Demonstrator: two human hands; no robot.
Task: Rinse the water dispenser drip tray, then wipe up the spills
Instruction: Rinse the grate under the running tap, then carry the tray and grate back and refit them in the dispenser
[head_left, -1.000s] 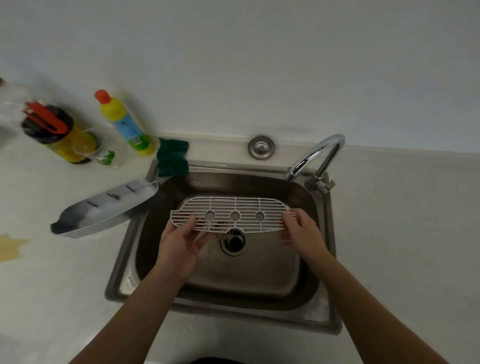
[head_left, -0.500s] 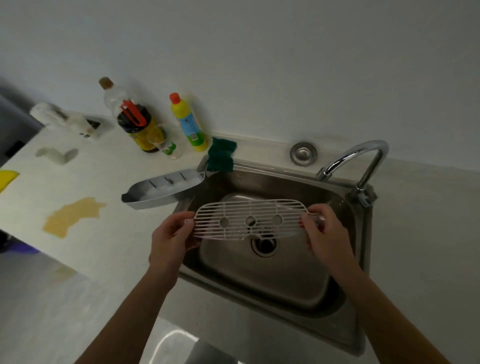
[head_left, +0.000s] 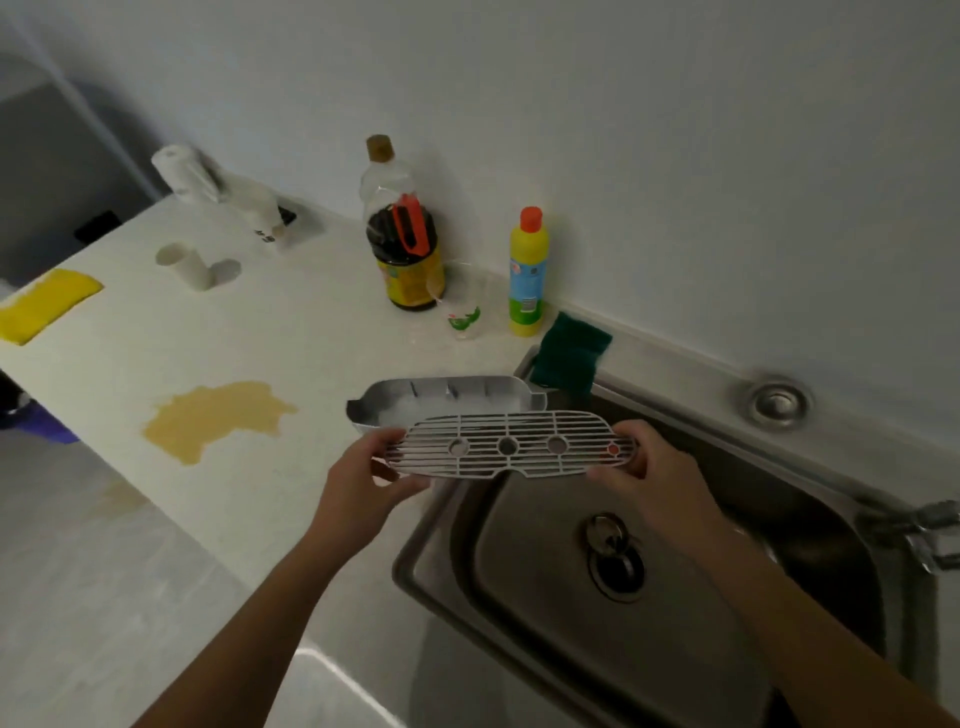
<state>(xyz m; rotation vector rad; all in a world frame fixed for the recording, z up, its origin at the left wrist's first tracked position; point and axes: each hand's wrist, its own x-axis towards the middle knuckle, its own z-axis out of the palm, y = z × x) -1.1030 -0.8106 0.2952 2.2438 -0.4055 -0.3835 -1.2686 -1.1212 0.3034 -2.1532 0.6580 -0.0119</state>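
Observation:
I hold the white slotted drip tray grate (head_left: 511, 445) flat by its two ends, over the sink's left rim. My left hand (head_left: 363, 480) grips its left end and my right hand (head_left: 649, 467) grips its right end. Just behind the grate, the grey drip tray basin (head_left: 441, 397) lies on the white counter (head_left: 291, 338) by the sink's corner. The steel sink (head_left: 649, 597) is below and to the right. A yellowish spill (head_left: 215, 415) spreads on the counter left of the basin. A yellow cloth (head_left: 44, 304) lies at the counter's far left.
A green scouring pad (head_left: 569, 353) hangs on the sink's back left corner. Behind the basin stand a yellow detergent bottle (head_left: 527, 273), a small clear cup (head_left: 465, 312) and a dark sauce bottle (head_left: 408, 249). A paper roll (head_left: 189, 174) and a white tube (head_left: 189, 265) sit further left. The tap (head_left: 930, 530) is at right.
Both hands have carried the grate left, from over the sink's middle to its left rim beside the basin. My view has swung left, showing the spill and yellow cloth.

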